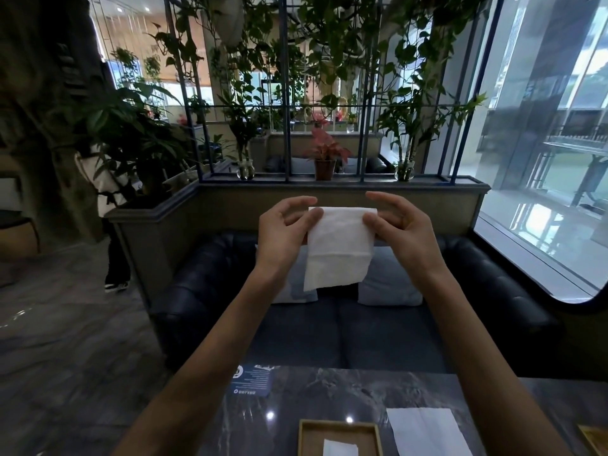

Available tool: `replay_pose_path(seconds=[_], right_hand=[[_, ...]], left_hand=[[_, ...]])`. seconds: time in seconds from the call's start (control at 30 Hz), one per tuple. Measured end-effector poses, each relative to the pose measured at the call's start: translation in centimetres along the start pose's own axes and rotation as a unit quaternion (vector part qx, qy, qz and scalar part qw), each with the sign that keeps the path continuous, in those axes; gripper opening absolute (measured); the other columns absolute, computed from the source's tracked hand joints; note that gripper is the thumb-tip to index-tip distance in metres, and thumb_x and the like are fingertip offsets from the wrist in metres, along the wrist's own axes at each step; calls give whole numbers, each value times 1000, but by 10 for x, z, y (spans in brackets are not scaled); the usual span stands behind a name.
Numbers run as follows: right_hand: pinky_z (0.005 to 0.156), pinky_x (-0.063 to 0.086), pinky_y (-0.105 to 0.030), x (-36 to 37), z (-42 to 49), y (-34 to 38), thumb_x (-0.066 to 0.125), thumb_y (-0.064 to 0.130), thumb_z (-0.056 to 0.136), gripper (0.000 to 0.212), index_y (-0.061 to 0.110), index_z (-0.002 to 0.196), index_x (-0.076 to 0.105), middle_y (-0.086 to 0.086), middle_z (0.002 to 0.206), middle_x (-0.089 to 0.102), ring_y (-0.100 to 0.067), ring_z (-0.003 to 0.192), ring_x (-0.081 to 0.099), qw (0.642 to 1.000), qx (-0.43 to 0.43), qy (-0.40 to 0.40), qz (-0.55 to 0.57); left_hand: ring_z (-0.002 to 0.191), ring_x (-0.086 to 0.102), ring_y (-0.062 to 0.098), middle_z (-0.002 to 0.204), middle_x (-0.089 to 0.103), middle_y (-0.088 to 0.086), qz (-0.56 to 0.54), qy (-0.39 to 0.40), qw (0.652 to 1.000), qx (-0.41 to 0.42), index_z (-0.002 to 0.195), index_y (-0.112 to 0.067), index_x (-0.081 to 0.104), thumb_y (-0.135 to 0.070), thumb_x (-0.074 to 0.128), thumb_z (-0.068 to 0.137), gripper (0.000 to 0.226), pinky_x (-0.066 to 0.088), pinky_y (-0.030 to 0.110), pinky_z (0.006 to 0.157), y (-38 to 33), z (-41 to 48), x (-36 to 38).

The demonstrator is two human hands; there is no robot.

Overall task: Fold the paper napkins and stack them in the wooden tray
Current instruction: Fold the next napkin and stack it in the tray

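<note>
- Leafy planters [243, 133] and a tall window [543, 159] back a dark sofa [329, 327]; none of it is part of the job.
- Nearest the person is a dark stone table [329, 390], which serves as the work surface.
- On it, a wooden tray [339, 423] sits at the bottom edge, close in so finished pieces can drop straight into it.
- Just right of the tray lies a flat napkin [424, 432], probably next in line.
- Raised well above the table, the held napkin [339, 248] hangs from its top edge. It is white, soft and faintly wrinkled, with one crease across its middle.
- The left hand [283, 232] pinches its upper left corner and the right hand [401, 225] its upper right. They are set apart to keep the sheet taut and square for folding.
- A small folded napkin [340, 448] already rests inside the tray.
</note>
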State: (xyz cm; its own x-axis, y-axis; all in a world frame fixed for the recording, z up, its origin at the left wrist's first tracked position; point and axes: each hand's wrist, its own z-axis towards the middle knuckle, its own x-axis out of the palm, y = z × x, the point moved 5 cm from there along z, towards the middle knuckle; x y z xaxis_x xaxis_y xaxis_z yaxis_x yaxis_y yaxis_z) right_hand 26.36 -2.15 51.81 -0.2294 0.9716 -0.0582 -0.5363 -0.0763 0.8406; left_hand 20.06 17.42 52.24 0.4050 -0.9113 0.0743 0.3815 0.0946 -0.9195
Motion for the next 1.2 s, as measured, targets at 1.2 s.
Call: replay_pose_path(seconds=[1.2], right_hand=[[76, 57, -33, -14, 13, 30, 57, 27, 100, 18, 19, 112, 67, 3, 103, 67, -11, 91, 65, 994, -11, -38, -102]], left_hand=[[114, 65, 28, 130, 60, 14, -10, 261, 965, -3, 136, -28, 49, 1, 71, 86, 62, 57, 39, 91, 1, -16, 25]])
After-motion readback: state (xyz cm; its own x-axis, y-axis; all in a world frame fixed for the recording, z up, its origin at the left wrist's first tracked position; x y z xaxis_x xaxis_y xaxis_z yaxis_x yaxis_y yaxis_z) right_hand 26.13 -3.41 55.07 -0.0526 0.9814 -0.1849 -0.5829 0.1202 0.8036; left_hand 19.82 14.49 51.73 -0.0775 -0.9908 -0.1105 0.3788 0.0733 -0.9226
